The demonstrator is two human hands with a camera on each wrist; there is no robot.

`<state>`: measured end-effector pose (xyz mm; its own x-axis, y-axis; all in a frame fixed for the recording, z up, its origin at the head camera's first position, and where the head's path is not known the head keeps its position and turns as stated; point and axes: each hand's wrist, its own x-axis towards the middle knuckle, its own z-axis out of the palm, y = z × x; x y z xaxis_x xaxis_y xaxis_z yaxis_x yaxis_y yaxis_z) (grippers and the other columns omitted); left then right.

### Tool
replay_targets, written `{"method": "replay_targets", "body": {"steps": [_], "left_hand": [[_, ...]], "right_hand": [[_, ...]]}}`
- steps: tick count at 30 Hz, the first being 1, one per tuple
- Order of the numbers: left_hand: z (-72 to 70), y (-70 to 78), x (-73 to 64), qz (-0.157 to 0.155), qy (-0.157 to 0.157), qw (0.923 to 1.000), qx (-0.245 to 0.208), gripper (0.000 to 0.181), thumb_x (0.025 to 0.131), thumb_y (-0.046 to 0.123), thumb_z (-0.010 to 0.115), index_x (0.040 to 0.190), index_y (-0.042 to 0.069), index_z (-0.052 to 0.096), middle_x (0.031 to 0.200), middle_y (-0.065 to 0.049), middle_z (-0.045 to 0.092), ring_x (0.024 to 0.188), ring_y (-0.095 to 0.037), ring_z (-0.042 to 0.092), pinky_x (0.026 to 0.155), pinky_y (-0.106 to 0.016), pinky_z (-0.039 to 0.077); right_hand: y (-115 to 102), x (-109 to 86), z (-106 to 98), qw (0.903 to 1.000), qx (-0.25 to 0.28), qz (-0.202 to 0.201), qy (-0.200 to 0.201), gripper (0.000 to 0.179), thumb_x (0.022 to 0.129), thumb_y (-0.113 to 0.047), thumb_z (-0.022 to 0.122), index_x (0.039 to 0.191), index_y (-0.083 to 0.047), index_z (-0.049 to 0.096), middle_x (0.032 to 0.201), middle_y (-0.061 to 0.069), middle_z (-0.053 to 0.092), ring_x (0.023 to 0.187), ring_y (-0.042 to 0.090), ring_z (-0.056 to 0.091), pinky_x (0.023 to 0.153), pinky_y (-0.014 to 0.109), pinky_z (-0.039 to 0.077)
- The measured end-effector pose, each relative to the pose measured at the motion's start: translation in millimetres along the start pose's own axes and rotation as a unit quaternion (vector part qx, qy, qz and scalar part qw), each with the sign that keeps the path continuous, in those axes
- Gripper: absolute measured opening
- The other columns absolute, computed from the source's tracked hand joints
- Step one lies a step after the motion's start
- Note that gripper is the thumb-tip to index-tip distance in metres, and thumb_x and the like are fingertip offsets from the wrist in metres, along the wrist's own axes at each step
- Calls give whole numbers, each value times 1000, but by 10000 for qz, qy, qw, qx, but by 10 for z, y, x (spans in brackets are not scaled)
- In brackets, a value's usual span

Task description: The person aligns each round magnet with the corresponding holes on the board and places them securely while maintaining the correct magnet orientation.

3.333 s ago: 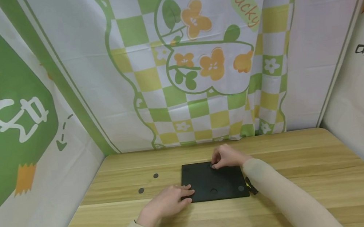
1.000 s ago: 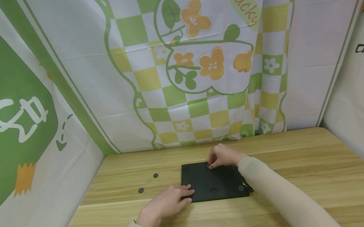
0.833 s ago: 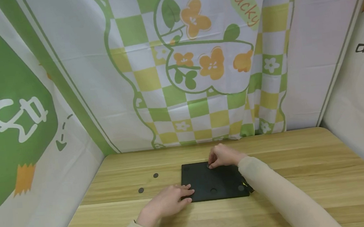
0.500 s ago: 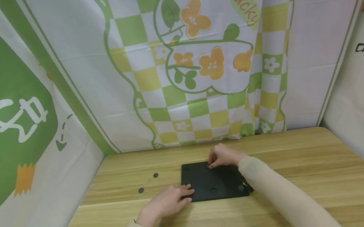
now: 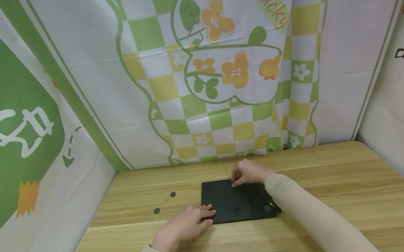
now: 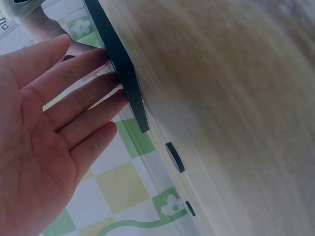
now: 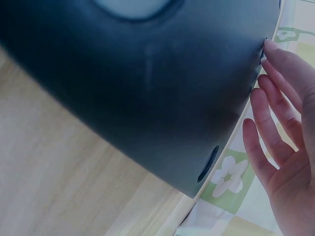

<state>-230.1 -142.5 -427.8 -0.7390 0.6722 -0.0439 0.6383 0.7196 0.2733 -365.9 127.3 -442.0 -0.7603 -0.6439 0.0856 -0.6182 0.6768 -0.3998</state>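
A flat black rectangular board (image 5: 245,201) with round recesses lies on the wooden table. My left hand (image 5: 187,223) rests its straight fingers on the board's near-left part; the left wrist view shows the fingertips at its edge. At the middle of the far edge, my right hand (image 5: 249,172) pinches a small dark disc (image 5: 231,184) between thumb and forefinger, mostly hidden by the fingers. A grey disc (image 5: 267,208) fills the near-right corner recess. The near-middle recess (image 5: 237,212) shows a dark curved rim. Another round recess (image 5: 206,187) sits in the far-left corner.
Two loose dark discs lie on the table left of the board, a farther disc (image 5: 173,194) and a nearer disc (image 5: 157,211). Behind the table (image 5: 323,171) hangs a green and yellow checked curtain (image 5: 230,119); printed cloth walls stand at both sides.
Compared with 3.3 seconds ago, my right hand is slightly farther left along the board's far edge. Over the last second both hands stay almost still.
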Motion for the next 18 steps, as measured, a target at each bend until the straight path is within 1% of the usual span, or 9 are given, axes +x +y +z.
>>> {"method": "replay_targets", "body": {"steps": [3, 6, 18], "left_hand": [[-3, 4, 0, -3, -8, 10000, 7, 35, 97, 31, 54, 128, 17, 62, 138, -6, 54, 127, -27, 51, 103, -44, 43], [-1, 5, 2, -16, -26, 10000, -3, 35, 97, 31, 54, 128, 17, 62, 138, -6, 54, 127, -27, 51, 103, -44, 43], [-12, 8, -4, 33, -9, 10000, -14, 35, 97, 31, 54, 128, 16, 62, 138, -6, 54, 127, -27, 50, 103, -44, 43]], "right_hand": [[2, -3, -3, 10000, -1, 27, -19, 9, 78, -30, 79, 83, -23, 74, 83, -11, 69, 70, 1, 63, 62, 19, 52], [11, -18, -5, 10000, 2, -40, 0, 10, 78, -29, 78, 85, -23, 74, 84, -10, 70, 72, 2, 64, 63, 19, 52], [72, -139, -45, 9980, -98, -544, 314, 11, 79, -21, 78, 87, -16, 74, 87, -4, 70, 74, 7, 65, 65, 20, 53]]}}
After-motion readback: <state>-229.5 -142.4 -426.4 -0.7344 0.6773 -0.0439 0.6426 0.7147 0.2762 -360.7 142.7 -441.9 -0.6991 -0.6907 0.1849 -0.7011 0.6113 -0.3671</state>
